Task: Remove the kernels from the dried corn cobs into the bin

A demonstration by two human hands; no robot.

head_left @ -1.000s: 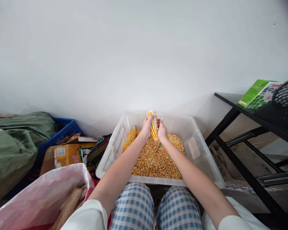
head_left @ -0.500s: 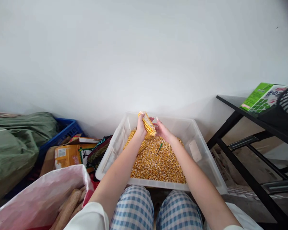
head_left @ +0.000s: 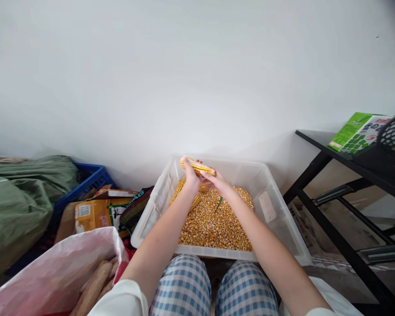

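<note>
Between my hands, above a translucent plastic bin (head_left: 285, 219), is a yellow corn cob (head_left: 202, 168) with a pale strip along its top where kernels are gone. My left hand (head_left: 191, 176) is wrapped round its left part, thumb on top. At the cob's right end my right hand (head_left: 219, 181) has its fingers closed on it from below. Loose corn kernels (head_left: 217, 230) cover the bin's floor. A green-handled screwdriver-like tool (head_left: 220, 202) stands tilted in them, its thin shaft pointing down. More whole cobs (head_left: 177, 191) lie at the bin's left side, partly behind my left hand.
A white and red sack (head_left: 62, 263) of bare cobs stands at my lower left. Behind it are a cardboard box with packets (head_left: 95, 213) and a blue crate (head_left: 94, 175) under green cloth. A black metal frame table (head_left: 335, 162) bearing a green box (head_left: 357, 131) is at right.
The cob has swung from a steep slant to nearly level and shifted slightly left. My right hand has moved left and closed on its right end.
</note>
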